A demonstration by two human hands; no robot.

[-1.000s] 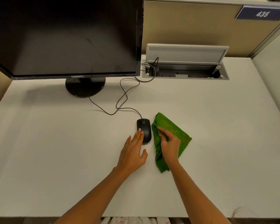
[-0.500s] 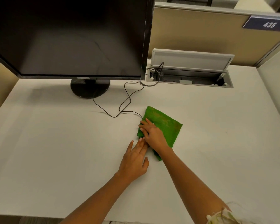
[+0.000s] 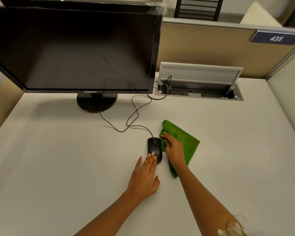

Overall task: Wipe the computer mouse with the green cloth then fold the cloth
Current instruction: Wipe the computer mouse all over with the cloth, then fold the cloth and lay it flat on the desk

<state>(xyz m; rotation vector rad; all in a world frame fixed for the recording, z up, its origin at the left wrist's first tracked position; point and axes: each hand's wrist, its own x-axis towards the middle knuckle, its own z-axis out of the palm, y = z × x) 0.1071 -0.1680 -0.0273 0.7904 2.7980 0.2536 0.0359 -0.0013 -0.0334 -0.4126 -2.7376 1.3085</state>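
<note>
A black wired computer mouse [image 3: 153, 146] lies on the white desk [image 3: 58, 159]. My left hand [image 3: 144, 178] rests flat on the desk with its fingertips on the mouse's near end, holding it steady. The green cloth [image 3: 186, 138] lies crumpled just right of the mouse, touching its right side. My right hand [image 3: 174, 147] presses down on the cloth's left part, fingers gripping the fabric beside the mouse.
A black monitor [image 3: 75, 48] on a round stand [image 3: 96, 101] fills the back left. The mouse cable [image 3: 134, 114] loops back to an open cable tray [image 3: 199, 89] by the partition wall. A side panel stands at the right.
Half a second ago the cloth and my right hand covered the mouse. The cloth has since slid off to the right, and the mouse is uncovered. My left hand stays at the mouse's near end.
</note>
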